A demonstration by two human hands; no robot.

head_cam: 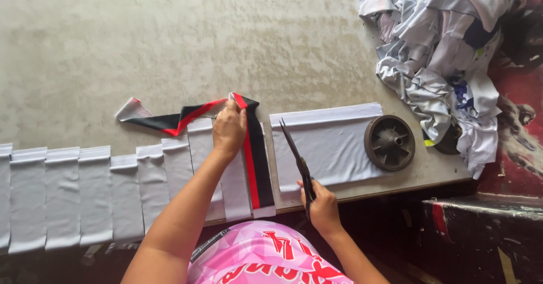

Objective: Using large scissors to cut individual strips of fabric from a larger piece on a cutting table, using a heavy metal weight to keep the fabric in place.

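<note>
The black, red and white fabric strip [249,148] lies on the counter, its long part running from the near edge straight away from the person, a red stripe down its middle, black on its right, white on its left. At its far end it folds back and trails off to the left, ending in a white tip. It overlaps the white panel beside it.

The scissors [300,165] stand just to the right of the strip, dark blades shut and pointing away from the person, tilted slightly left, handles toward the near edge.
</note>
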